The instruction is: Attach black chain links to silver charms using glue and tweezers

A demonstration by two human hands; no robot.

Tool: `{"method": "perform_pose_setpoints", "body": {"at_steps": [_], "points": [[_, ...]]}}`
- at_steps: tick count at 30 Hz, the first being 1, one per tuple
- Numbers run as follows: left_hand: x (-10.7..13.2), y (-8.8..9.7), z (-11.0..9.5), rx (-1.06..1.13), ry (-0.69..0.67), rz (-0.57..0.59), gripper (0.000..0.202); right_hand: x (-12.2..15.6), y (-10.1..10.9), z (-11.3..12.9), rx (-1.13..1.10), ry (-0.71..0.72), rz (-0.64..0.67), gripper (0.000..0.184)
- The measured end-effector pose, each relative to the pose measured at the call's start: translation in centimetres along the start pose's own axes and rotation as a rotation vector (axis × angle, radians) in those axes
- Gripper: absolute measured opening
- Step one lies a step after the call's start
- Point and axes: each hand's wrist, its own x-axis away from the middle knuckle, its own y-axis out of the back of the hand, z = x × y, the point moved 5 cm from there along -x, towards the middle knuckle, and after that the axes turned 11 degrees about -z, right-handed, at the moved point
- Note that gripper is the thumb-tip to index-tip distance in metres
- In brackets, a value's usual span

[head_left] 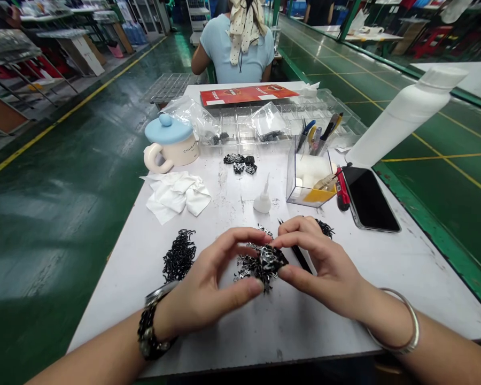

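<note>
Between the fingers and thumb of my right hand (pixel 324 262) is a small black and silver piece (pixel 273 259), whose exact kind I cannot make out. My left hand (pixel 214 283) curves around its other side, thumb and fingers apart, fingertips close to the piece; whether they touch it I cannot tell. Just beneath lies a loose heap of small black and silver parts (pixel 246 267), partly hidden by my hands. A pile of small black hook-like parts (pixel 179 255) sits beside my left hand. Black tweezers (pixel 300 258) lie partly behind my right hand.
A small glue bottle (pixel 262 200) stands mid-table, with finished-looking black clusters (pixel 240 162) behind it. Around them are a lidded mug (pixel 180 149), crumpled tissue (pixel 176 195), a clear pen box (pixel 310 179), a phone (pixel 371 198), a tilted white bottle (pixel 404 120) and a clear compartment tray (pixel 240 125). A person (pixel 234 48) sits ahead.
</note>
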Motion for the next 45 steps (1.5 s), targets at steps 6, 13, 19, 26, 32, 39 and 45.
{"method": "perform_pose_setpoints", "body": {"at_steps": [6,13,19,26,32,39,45], "points": [[0.8,0.1,-2.9,-0.661,-0.64,0.0,0.063,0.1,-0.5,-0.3,-0.003,-0.099,0.086,0.016],[0.8,-0.3,-2.6,-0.738,-0.667,0.053,0.045,0.3,-1.3,-0.4,-0.002,-0.137,0.154,0.013],[0.8,-0.1,-2.1,-0.676,-0.576,-0.028,0.039,0.3,-1.5,-0.4,-0.01,-0.139,0.195,0.012],[0.4,-0.3,-1.5,-0.607,-0.363,-0.127,0.024,0.2,-0.7,0.6,0.22,0.139,0.007,0.012],[0.2,0.1,0.5,-0.356,0.069,-0.156,0.018,0.2,-1.2,-0.2,0.182,0.008,0.096,0.009],[0.3,-0.3,1.8,-0.026,0.419,-0.131,0.02,0.2,-1.4,-0.4,0.059,-0.165,0.137,0.014],[0.1,-0.3,1.9,0.022,0.532,-0.159,0.015,0.1,-1.6,-0.2,0.115,-0.234,0.16,0.016]]}}
